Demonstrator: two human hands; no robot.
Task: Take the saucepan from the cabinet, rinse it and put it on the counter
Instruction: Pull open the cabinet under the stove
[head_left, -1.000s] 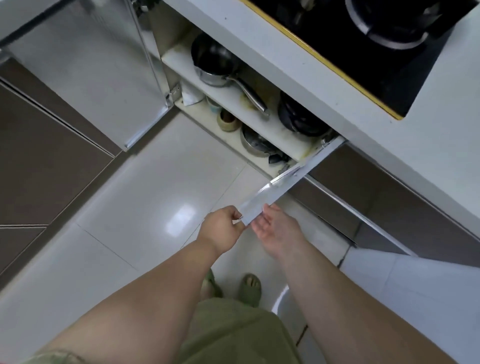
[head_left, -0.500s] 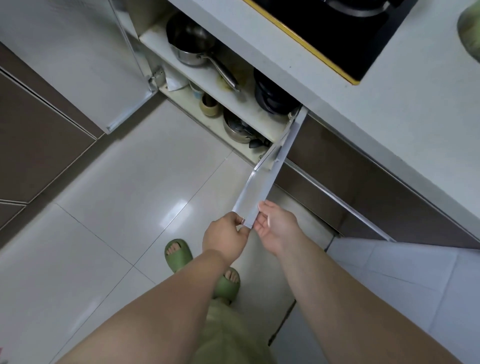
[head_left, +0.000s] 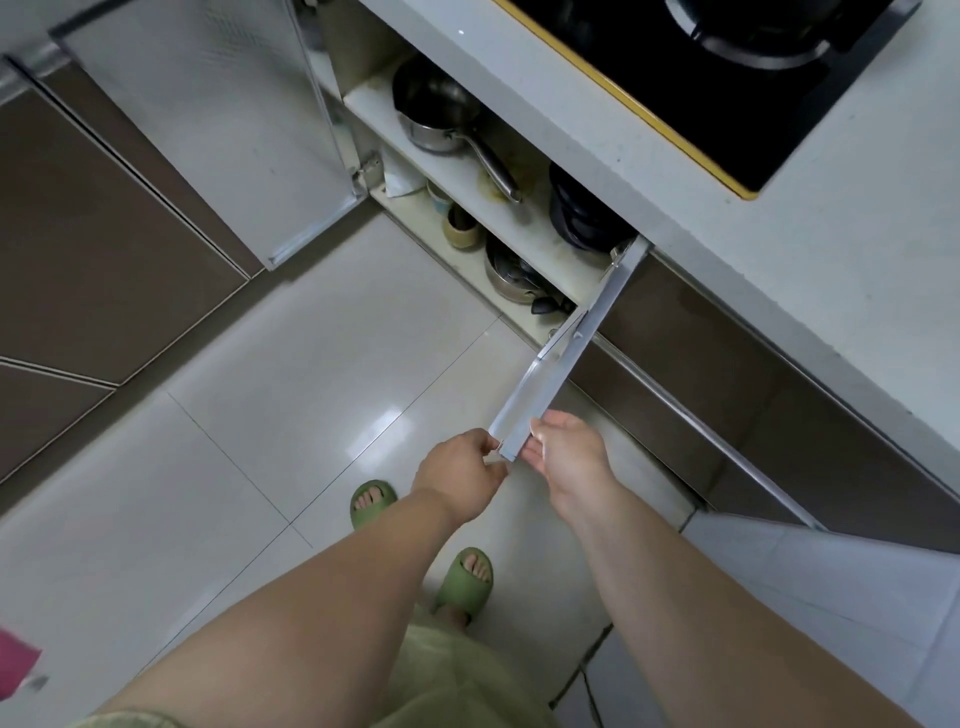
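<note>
A steel saucepan (head_left: 434, 117) with a long handle (head_left: 493, 169) sits on the upper shelf of the open cabinet (head_left: 524, 223) under the counter (head_left: 841, 218). The handle points toward me and to the right. Both cabinet doors stand open. My left hand (head_left: 460, 475) and my right hand (head_left: 569, 449) hold the free edge of the right door (head_left: 558, 369), one on each side of it, well away from the saucepan.
A black gas hob (head_left: 727, 67) is set into the counter above. A stack of dark cookware (head_left: 579, 218) stands right of the saucepan. Below are a steel pot with utensils (head_left: 511, 278) and a small cup (head_left: 461, 228). The left door (head_left: 218, 130) is swung wide. My green slippers (head_left: 465, 579) stand on the tiled floor.
The right door has swung further open, now standing nearly edge-on to me. My hands stayed on its edge. My feet have come into view.
</note>
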